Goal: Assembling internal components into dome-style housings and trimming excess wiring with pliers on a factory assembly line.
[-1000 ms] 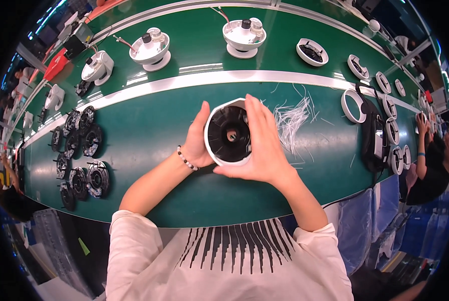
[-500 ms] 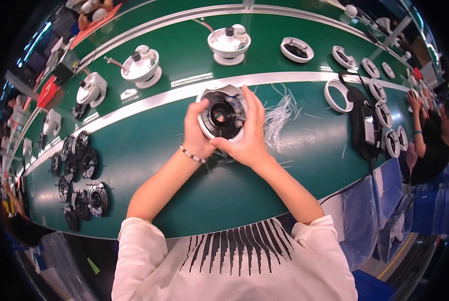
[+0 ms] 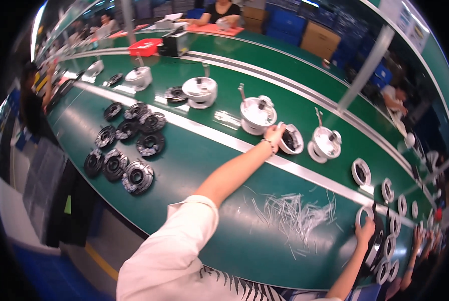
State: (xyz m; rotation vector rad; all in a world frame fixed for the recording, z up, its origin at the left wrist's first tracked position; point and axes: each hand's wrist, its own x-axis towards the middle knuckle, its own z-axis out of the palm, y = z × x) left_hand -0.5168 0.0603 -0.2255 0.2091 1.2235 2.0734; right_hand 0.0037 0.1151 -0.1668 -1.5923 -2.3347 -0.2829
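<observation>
My left hand (image 3: 274, 134) is stretched out over the far side of the bench. Its fingers close on the rim of a white round housing (image 3: 295, 146) with a black disc-shaped part inside, at the edge of the conveyor. Off to the right, my right hand (image 3: 365, 230) grips the lower edge of a plain white ring (image 3: 363, 212). Beside that ring lies a black tool or case (image 3: 376, 236), partly covered by the hand. White dome-shaped units stand on both sides of the left hand, one on the left (image 3: 258, 116) and another on the right (image 3: 326, 145).
Several black round parts (image 3: 136, 175) lie in a group at the left of the bench. Thin clear strips (image 3: 299, 215) are strewn in the middle. More white rings (image 3: 389, 246) sit at the far right. A red tray (image 3: 146, 47) stands across the conveyor; other people work around it.
My hands have separated. The left has carried the housing forward to the conveyor, while the right has moved across to the white ring. The view has swung to the left.
</observation>
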